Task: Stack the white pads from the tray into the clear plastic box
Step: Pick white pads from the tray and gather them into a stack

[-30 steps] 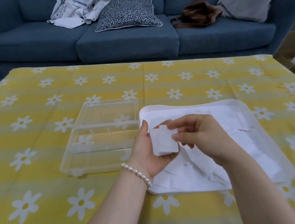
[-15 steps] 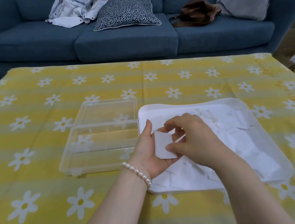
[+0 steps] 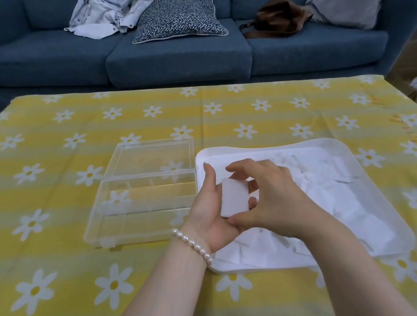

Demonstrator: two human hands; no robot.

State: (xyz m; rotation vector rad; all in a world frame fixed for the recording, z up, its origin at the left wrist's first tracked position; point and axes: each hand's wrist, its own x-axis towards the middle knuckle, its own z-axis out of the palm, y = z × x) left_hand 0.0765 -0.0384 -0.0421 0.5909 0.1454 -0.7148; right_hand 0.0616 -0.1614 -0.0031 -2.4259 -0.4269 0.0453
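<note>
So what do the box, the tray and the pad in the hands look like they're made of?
Clear plastic box: rigid see-through plastic, glossy; the tablecloth's daisies show through it.
Tray: opaque white, smooth, with a rounded moulded rim, probably plastic.
White pad, held between left hand and right hand: matte and soft-looking with rounded corners, likely cotton or a similar fibre, though no weave shows.

Your worktop wears a matt yellow cloth [image 3: 33, 149] printed with white daisies, faintly creased. The box [image 3: 140, 206] is clear, glossy hard plastic; the tray [image 3: 393, 234] is smooth white plastic with a soft sheen. The pads [image 3: 317, 180] look soft, fibrous and matt, as does the one you hold [image 3: 233, 195]. Your bracelet [image 3: 192, 244] is of lustrous pearly beads.
</note>
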